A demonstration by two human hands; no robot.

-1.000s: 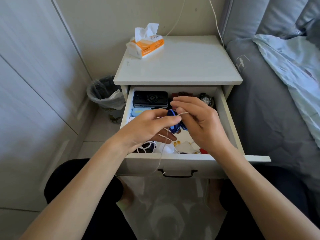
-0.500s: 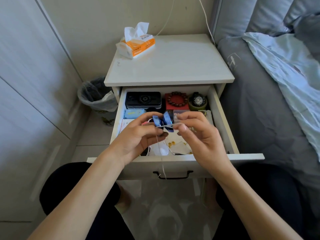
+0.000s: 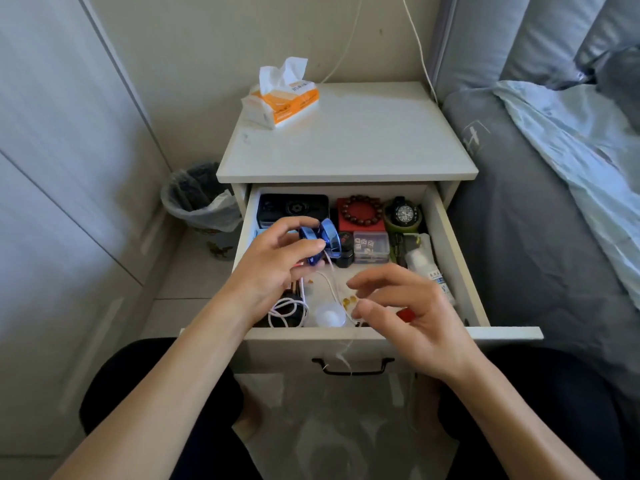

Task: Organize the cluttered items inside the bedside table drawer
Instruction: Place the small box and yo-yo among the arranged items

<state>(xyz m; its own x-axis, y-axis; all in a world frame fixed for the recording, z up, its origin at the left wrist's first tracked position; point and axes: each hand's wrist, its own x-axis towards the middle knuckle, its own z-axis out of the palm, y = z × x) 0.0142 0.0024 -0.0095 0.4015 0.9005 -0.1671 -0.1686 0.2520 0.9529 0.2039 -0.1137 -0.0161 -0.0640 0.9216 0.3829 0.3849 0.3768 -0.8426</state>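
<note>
Hands: left hand (image 3: 273, 268) grips one blue yo-yo (image 3: 320, 244); right hand (image 3: 412, 317) pinches its one white string (image 3: 332, 282).

Soft daylight, pretty even, nothing blown out. The counter top (image 3: 346, 140) is the brightest patch, and the floor below it shows a hazy glare. The wardrobe left of the counter bends from wide-angle distortion. The right hand (image 3: 412, 306) looks slightly motion-blurred, and the picture is soft overall.
</note>
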